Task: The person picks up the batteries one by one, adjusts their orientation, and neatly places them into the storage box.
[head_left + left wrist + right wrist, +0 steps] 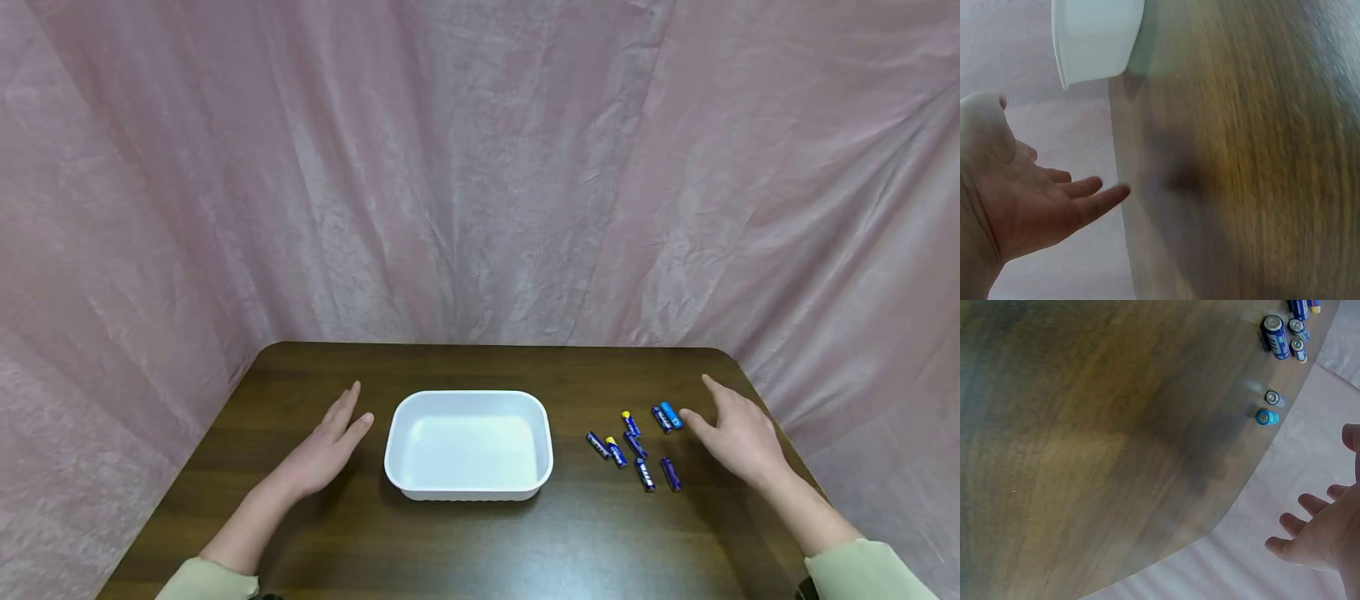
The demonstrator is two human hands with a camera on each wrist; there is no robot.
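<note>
A white rectangular tub (pixel 468 493) stands on the table, its inside bare. My left hand (pixel 327 450) hovers left of the tub with fingers extended and thumb apart, holding nothing; in the left wrist view its palm (pixel 1035 200) faces the table side. Over the table's right part, my right hand (pixel 738 433) is held with fingers spread and nothing in it. Just left of it lie several loose batteries, among them a light blue battery (pixel 672 415) nearest the thumb, a dark blue battery (pixel 671 474) and a yellow-ended battery (pixel 617 452). The right wrist view also shows the light blue battery (pixel 1267 417).
The brown wooden table (pixel 465 550) has rounded far corners. A pinkish draped curtain (pixel 465 183) hangs behind it and along both sides. The batteries lie scattered between the tub and my right hand.
</note>
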